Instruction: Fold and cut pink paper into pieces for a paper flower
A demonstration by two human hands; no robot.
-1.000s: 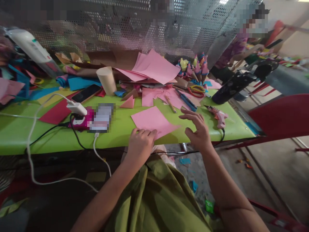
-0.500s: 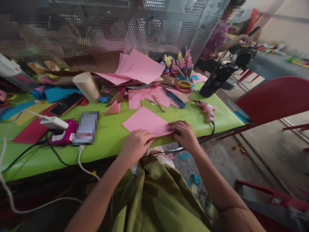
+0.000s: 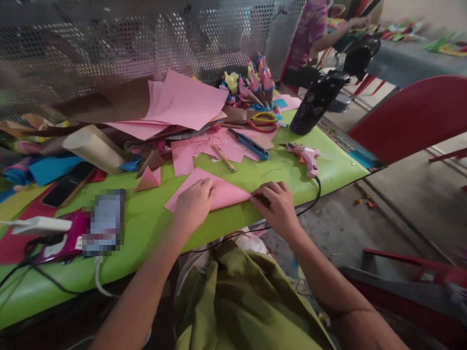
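A sheet of pink paper (image 3: 229,193), its right end narrowed into a point and looking partly rolled, lies at the front edge of the green table. Over its left part, my left hand (image 3: 194,200) presses with the fingers together and bent. The thumb of that hand is hidden. My right hand (image 3: 276,206) pinches the pointed right tip between thumb and fingers. Just behind the sheet are a pencil (image 3: 224,158) and a blue cutter knife (image 3: 250,144). A small folded pink paper piece (image 3: 149,180) stands to its left.
A pink glue gun (image 3: 310,159) and a dark tumbler (image 3: 317,103) stand at the right. Further back are scissors (image 3: 263,121), stacked pink sheets (image 3: 186,102) and finished paper cones (image 3: 257,85). A phone (image 3: 105,221) and a magenta power strip (image 3: 67,238) lie left. Another person (image 3: 310,34) works behind.
The pink sheet's right side has gone from flat to a narrow rolled point. My left hand has moved up onto the sheet. The camera view has shifted.
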